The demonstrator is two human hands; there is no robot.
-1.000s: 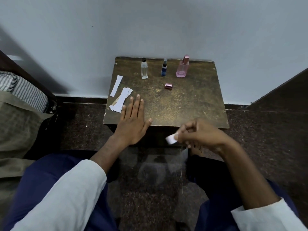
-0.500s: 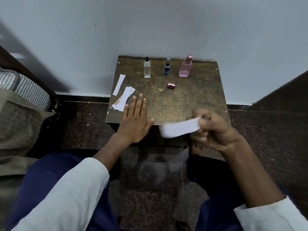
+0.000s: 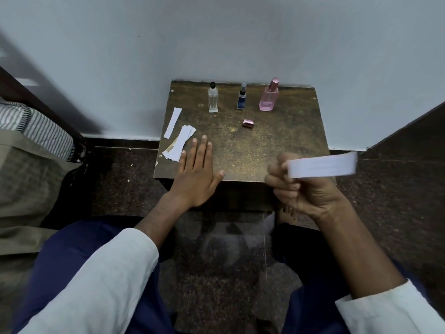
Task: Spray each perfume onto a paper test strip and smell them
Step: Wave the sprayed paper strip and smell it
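Three perfume bottles stand in a row at the back of the small brown table [image 3: 277, 150]: a clear one [image 3: 213, 98], a small dark blue one [image 3: 241, 98] and a pink one [image 3: 269, 97] without its cap. The pink cap [image 3: 248, 123] lies on its side in front of them. My right hand [image 3: 301, 189] pinches a white paper test strip [image 3: 322, 164], blurred, pointing right above the table's front right corner. My left hand [image 3: 196, 169] rests flat on the table's front left, beside a pile of paper strips [image 3: 180, 145]. A single strip [image 3: 172, 122] lies further back.
The table stands against a pale wall [image 3: 216, 39]. Dark speckled floor [image 3: 120, 179] surrounds it. A striped cloth on a bed or seat [image 3: 41, 131] is at the left, and a dark panel [image 3: 409, 141] rises at the right. My knees in blue trousers are below.
My right hand has risen and swung the test strip from pointing left to pointing right. My left hand has stayed flat on the table.
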